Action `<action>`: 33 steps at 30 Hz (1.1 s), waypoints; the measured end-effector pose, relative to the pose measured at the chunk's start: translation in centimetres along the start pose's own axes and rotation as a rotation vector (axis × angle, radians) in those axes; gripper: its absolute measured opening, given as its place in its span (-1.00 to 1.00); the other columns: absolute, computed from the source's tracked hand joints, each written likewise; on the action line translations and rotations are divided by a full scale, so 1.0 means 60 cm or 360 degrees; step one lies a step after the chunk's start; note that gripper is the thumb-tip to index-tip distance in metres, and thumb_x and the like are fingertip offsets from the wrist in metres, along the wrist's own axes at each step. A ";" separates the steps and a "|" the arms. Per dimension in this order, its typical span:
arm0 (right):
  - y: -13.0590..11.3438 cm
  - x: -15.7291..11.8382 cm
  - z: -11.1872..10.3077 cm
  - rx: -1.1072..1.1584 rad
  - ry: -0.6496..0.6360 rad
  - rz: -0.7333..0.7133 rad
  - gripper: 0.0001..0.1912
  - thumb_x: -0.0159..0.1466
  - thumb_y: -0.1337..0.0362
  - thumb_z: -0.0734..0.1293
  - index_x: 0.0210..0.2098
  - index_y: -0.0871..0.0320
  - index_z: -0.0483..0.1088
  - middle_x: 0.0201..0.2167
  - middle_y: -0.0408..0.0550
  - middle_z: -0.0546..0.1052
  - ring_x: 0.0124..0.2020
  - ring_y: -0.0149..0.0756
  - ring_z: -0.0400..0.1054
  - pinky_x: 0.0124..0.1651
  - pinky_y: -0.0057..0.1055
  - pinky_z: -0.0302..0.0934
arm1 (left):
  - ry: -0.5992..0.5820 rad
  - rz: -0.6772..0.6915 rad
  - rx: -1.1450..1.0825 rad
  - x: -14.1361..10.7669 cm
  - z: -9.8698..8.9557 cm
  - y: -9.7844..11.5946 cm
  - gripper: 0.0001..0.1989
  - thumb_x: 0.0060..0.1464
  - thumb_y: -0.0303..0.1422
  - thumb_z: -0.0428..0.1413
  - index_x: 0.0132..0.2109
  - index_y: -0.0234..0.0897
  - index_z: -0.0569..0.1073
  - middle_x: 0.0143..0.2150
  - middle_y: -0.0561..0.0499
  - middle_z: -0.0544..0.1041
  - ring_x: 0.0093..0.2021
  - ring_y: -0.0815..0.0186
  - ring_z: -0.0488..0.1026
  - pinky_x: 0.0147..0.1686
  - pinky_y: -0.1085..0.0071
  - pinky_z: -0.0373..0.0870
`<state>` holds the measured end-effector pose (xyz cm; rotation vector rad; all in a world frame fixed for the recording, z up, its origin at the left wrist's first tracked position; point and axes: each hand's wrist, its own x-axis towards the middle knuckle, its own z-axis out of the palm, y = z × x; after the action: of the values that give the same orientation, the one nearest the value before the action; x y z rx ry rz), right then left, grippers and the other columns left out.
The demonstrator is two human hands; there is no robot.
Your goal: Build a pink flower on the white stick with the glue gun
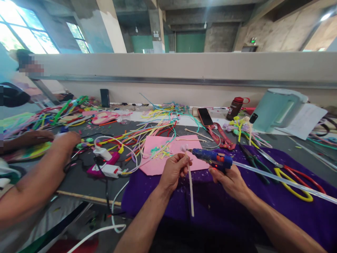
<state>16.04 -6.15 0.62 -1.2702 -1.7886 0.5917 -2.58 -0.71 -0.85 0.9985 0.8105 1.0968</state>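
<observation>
My left hand point(175, 171) pinches a pale fuzzy pipe cleaner point(191, 195), whose stem hangs down below the fingers. At its top sits a small light-coloured tuft point(185, 148). A blue hot glue gun point(214, 159) is gripped in my right hand point(228, 179), its nozzle pointing left, close beside the tuft. From the gun's rear a long clear glue stick point(279, 180) runs out to the right. Beneath both hands lie a pink sheet point(152, 168) with small coloured scraps point(163, 150) and a purple cloth point(147, 191).
Scissors point(292, 174) and pliers point(251, 160) lie to the right. A power strip point(105, 168) with cables sits at left, near a co-worker's arm point(39, 186). Coloured pipe cleaners point(134, 138), a phone point(205, 117), a bottle point(234, 108) and a kettle point(276, 109) stand or lie farther back.
</observation>
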 end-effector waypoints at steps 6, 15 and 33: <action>0.001 -0.001 0.000 -0.0044 -0.0015 -0.0064 -0.73 0.20 0.17 0.21 -0.57 0.17 0.26 -0.68 -0.18 0.25 -0.61 -0.44 0.14 -0.50 -0.50 0.10 | 0.0000 0.0025 -0.0004 0.001 0.000 0.001 -0.78 -0.07 -0.27 0.14 -0.38 -0.38 0.40 -0.53 0.04 0.44 -0.71 0.62 0.21 -0.77 0.67 -0.02; 0.002 -0.001 -0.002 0.0076 -0.0004 0.0032 -0.74 0.21 0.16 0.19 -0.52 0.19 0.25 -0.66 -0.18 0.26 -0.63 -0.46 0.14 -0.55 -0.52 0.09 | -0.0031 -0.0021 0.0010 -0.001 0.001 0.002 -0.75 -0.12 -0.23 0.17 -0.42 -0.38 0.39 -0.52 0.01 0.46 -0.70 0.58 0.24 -0.77 0.64 -0.01; 0.008 -0.002 0.000 -0.0093 -0.0038 -0.0041 -0.72 0.21 0.14 0.19 -0.53 0.18 0.27 -0.67 -0.18 0.28 -0.62 -0.45 0.15 -0.52 -0.50 0.09 | -0.0003 0.0051 -0.0003 -0.002 0.001 0.003 -0.76 -0.10 -0.23 0.15 -0.40 -0.37 0.41 -0.52 0.04 0.45 -0.71 0.60 0.22 -0.77 0.65 -0.03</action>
<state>16.32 -6.06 0.21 -1.2825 -1.8513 0.5462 -2.59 -0.82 -0.68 1.0138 0.7943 1.1238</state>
